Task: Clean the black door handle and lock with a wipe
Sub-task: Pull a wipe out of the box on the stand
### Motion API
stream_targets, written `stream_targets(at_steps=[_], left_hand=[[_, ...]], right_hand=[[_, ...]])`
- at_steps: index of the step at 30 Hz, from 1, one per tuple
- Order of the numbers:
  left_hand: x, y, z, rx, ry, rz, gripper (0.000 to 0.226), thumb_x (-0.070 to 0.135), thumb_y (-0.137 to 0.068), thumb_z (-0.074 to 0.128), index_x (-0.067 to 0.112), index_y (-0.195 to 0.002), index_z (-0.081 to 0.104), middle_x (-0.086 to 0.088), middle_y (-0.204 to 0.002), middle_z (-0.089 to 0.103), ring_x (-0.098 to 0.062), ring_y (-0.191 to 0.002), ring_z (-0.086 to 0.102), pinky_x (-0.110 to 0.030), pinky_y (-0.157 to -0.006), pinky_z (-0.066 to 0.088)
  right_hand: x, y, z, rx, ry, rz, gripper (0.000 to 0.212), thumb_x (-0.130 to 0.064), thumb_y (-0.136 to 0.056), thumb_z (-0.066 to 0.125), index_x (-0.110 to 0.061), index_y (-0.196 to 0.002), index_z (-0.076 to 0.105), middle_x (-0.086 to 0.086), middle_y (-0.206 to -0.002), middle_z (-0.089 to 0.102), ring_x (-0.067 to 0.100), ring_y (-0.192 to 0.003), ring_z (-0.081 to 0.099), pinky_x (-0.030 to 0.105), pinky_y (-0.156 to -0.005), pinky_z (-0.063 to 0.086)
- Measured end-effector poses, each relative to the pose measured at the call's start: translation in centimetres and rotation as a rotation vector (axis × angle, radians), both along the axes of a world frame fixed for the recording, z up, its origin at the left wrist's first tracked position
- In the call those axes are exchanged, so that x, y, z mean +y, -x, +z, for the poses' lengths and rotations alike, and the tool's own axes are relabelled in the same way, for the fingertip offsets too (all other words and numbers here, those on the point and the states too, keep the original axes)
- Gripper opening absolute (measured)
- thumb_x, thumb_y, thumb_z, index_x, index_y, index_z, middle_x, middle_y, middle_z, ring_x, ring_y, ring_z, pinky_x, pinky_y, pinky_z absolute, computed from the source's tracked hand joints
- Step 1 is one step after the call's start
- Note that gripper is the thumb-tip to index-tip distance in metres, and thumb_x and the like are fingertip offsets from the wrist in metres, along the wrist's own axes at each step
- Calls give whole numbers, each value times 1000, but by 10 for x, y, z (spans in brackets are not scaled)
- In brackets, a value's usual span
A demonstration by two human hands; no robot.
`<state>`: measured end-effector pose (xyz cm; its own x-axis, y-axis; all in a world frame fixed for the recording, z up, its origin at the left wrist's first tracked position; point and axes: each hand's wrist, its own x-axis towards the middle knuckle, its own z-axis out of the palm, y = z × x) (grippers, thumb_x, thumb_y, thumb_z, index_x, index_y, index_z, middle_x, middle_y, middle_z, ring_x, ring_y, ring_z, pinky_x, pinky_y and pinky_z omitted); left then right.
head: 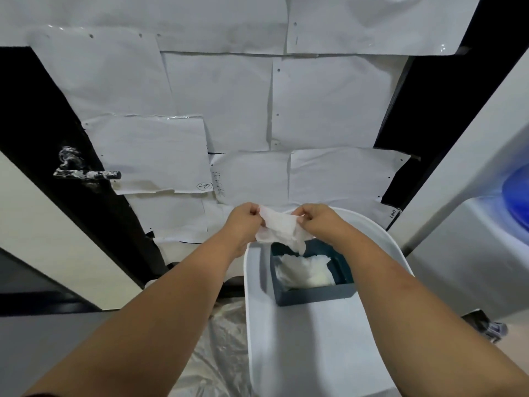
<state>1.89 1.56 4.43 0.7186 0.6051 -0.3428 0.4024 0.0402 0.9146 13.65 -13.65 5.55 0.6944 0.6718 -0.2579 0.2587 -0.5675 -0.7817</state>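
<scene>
A black door handle [91, 175] smeared with white residue sticks out from the black door frame at the left, with the soiled lock [69, 155] just above it. My left hand [243, 222] and my right hand [317, 220] both pinch a crumpled white wipe [282, 229], stretched between them. They hold it above a dark blue box [313, 295] that contains more white wipes [303, 270]. Both hands are well to the right of the handle and lower.
The box rests on a white oval table [300, 339]. The door [229, 110] is covered with taped white paper sheets. Clear plastic sheeting [220, 353] lies on the floor. A white appliance with a blue part [515, 193] stands at the right.
</scene>
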Motion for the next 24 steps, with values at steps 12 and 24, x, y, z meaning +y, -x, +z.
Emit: stream_targets(at_steps=[12, 24], left_hand=[[10, 19, 25, -26, -168, 96, 40, 51, -96, 53, 15, -80, 48, 0, -74, 51, -17, -68, 46, -29, -63, 38], [108, 85, 23, -11, 115, 427, 43, 48, -101, 34, 16, -115, 59, -3, -105, 64, -23, -96, 60, -38, -89, 49]], right_hand=[[28, 41, 2, 223, 19, 298, 25, -36, -85, 64, -23, -107, 60, -2, -104, 65, 20, -97, 62, 31, -83, 49], [94, 80, 16, 846, -378, 129, 37, -11, -94, 55, -22, -129, 51, 9, -124, 62, 29, -110, 61, 44, -97, 49]])
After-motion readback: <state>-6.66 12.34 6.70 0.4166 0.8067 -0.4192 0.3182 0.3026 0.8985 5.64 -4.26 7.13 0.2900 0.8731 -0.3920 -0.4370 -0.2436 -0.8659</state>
